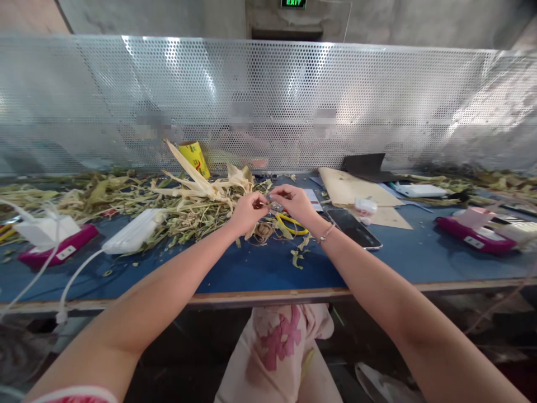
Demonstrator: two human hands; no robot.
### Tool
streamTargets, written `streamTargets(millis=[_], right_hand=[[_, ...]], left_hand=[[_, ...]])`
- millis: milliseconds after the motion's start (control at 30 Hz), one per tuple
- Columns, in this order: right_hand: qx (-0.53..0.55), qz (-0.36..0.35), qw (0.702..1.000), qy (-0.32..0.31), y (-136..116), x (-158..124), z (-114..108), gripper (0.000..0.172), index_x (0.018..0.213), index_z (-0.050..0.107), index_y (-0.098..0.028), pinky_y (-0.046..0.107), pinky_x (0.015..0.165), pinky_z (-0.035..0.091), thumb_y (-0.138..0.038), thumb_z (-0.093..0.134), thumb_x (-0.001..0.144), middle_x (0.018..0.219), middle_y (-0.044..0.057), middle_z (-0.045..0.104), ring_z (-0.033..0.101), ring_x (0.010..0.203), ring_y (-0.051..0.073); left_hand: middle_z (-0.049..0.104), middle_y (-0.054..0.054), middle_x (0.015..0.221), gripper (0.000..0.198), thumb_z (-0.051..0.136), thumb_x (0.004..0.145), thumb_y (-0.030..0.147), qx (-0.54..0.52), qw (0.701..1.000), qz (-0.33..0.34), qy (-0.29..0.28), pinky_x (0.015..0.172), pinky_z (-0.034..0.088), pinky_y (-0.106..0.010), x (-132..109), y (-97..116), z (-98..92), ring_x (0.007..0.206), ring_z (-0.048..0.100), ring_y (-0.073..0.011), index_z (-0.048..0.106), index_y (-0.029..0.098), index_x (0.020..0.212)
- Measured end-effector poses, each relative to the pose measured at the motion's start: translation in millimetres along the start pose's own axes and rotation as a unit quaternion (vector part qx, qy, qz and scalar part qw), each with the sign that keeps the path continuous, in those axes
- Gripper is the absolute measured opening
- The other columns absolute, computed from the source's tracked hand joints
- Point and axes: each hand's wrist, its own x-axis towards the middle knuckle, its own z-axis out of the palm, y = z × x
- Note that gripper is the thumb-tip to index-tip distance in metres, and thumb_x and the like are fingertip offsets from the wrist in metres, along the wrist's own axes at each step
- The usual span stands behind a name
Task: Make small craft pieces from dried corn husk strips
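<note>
Our left hand [250, 211] and right hand [295, 202] clamp their grip on a small, blurred greyish piece [276, 206]; the far green sign [293, 3] reads "EXIT".

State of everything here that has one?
Left hand: fingers curled, grip unclear
Right hand: fingers curled, grip unclear
Black rectangular phone: flat, screen dark
Yellow cylindrical container: tilted
Green rectangular EXIT sign: lit
Left white rectangular plastic device: cable attached
Dried greenish stalks: heaped

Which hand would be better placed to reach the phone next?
Probably the right hand: the phone lies beside its wrist. The left hand is farther off, beside the dried plants. Both seem busy, though.
</note>
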Motion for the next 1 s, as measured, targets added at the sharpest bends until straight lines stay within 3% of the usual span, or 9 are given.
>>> streamTargets(millis=[333, 667, 800, 1000], right_hand=[[-0.116, -0.08, 0.99, 0.0, -4.9, -1.9, 1.2, 0.004, 0.068, 0.058, -0.018, 0.024, 0.059, 0.042, -0.016, 0.055, 0.07, 0.071, 0.002, 0.056, 0.052, 0.07, 0.012], [-0.104, -0.157, 0.981, -0.035, -12.3, -8.7, 4.1, 0.007, 0.071, 0.06, -0.019, 0.027, 0.069, 0.042, -0.016, 0.056, 0.075, 0.076, 0.002, 0.053, 0.051, 0.077, 0.013], [-0.099, -0.157, 0.982, -0.035, -16.5, -10.9, 5.1, 0.007, 0.069, 0.059, -0.018, 0.026, 0.066, 0.041, -0.017, 0.055, 0.075, 0.073, 0.001, 0.055, 0.05, 0.073, 0.012], [-0.083, -0.081, 0.992, -0.045, -11.7, -8.2, 3.8, 0.007, 0.072, 0.056, -0.017, 0.024, 0.06, 0.037, -0.022, 0.052, 0.075, 0.072, 0.001, 0.056, 0.047, 0.065, 0.01]], left_hand=[[0.052, 0.002, 0.062, 0.013, 0.058, 0.062, 0.026, 0.001, 1.0, 0.017, -0.011, 0.06, 0.04, -0.025, 2.3, -3.1, 0.3, 0.059, 0.049, -0.0106, 0.05, 0.016, 0.063], [0.046, 0.006, 0.055, 0.013, 0.059, 0.058, 0.019, -0.032, 0.999, -0.008, -0.01, 0.053, 0.035, -0.022, -0.8, 5.3, -1.1, 0.052, 0.045, -0.0078, 0.047, 0.016, 0.059], [0.054, 0.004, 0.057, 0.018, 0.065, 0.055, 0.021, -0.109, 0.991, -0.072, 0.027, 0.057, 0.04, -0.023, 1.2, 1.4, -1.1, 0.055, 0.051, -0.0092, 0.051, 0.015, 0.065], [0.056, 0.004, 0.055, 0.029, 0.072, 0.05, 0.022, -0.302, 0.937, -0.144, 0.104, 0.064, 0.046, -0.028, 5.4, 9.3, 0.1, 0.055, 0.055, -0.0094, 0.045, 0.016, 0.06]])
